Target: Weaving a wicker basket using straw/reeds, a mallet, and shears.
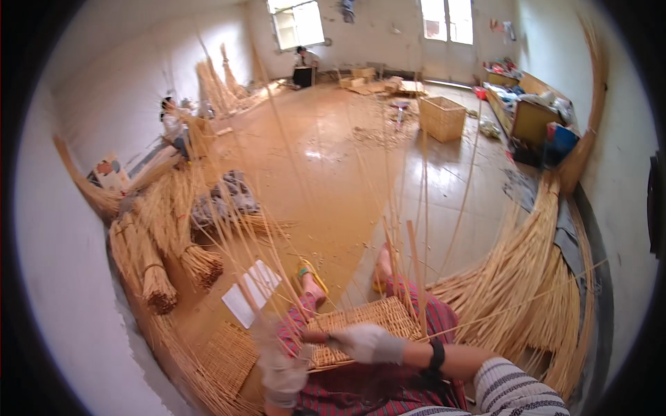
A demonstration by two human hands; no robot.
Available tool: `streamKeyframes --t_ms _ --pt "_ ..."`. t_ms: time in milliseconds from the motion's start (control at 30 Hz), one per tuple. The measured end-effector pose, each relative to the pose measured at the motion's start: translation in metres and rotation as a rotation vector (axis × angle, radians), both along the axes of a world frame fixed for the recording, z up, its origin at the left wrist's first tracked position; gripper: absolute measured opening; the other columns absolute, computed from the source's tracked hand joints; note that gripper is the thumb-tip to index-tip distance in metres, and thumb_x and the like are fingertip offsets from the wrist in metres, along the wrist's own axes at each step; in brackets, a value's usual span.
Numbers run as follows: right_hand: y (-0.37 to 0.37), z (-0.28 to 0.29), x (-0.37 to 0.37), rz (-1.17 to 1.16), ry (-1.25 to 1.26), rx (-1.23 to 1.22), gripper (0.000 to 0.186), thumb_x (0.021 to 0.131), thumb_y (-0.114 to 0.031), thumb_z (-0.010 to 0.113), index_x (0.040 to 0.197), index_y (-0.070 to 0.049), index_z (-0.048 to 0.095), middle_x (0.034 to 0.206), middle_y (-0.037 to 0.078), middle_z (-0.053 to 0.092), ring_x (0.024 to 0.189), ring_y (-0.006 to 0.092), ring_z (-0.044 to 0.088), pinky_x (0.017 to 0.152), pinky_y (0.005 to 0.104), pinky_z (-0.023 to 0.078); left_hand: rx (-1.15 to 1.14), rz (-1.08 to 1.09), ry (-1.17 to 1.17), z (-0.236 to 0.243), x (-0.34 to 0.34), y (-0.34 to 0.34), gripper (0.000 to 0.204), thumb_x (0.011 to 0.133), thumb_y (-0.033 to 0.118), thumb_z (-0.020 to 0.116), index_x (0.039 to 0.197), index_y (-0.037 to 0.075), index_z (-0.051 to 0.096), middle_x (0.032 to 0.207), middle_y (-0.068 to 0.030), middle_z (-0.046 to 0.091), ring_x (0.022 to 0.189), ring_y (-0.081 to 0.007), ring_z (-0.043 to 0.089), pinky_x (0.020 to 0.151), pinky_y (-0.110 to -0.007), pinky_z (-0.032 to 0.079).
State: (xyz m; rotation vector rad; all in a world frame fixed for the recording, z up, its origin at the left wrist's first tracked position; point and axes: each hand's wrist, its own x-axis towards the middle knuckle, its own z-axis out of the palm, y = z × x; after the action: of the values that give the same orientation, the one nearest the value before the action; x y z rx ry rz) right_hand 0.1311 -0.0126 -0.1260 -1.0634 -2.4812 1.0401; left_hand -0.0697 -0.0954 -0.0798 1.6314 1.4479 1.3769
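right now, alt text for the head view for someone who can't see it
Two gloved hands, left hand and right hand, work a partly woven wicker basket base on the person's lap, its upright willow rods rising. Willow bundles line the workshop walls.

Counts from where I sit: two gloved hands, my left hand (283, 374) and right hand (368, 343). One woven base (374, 320) on my lap. One finished woven mat (229, 355) on the floor. One square wicker basket (442, 118) across the room. Two tied reed bundles (156, 277) beside me. Two other people: one (172, 125) by the left wall, one (303, 64) under the window. Two windows (298, 24).
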Motion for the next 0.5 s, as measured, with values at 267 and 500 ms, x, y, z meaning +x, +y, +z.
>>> streamKeyframes --t_ms 267,500 --pt "-0.014 0.090 -0.018 -0.156 0.976 0.136 0.028 0.098 -0.007 0.057 0.125 -0.002 0.061 0.101 0.020 0.068 0.091 0.0359 0.069 0.078 0.0414 0.055 1.173 0.281 0.616 0.034 -0.015 0.009 0.068 0.101 0.046 0.050 0.157 0.011 0.037 0.160 -0.0237 0.034 0.146 -0.0463 0.034 0.120 -0.058 0.028" --pt "-0.109 -0.147 0.019 0.362 -0.394 -0.323 0.038 0.104 -0.035 0.043 0.129 -0.012 0.056 0.108 0.023 0.070 0.100 0.0422 0.068 0.091 0.0498 0.053 -0.279 -0.674 0.536 -0.115 0.027 -0.022 0.053 0.095 0.035 0.067 0.139 0.006 0.057 0.121 -0.0205 0.066 0.112 -0.0387 0.063 0.096 -0.046 0.050"
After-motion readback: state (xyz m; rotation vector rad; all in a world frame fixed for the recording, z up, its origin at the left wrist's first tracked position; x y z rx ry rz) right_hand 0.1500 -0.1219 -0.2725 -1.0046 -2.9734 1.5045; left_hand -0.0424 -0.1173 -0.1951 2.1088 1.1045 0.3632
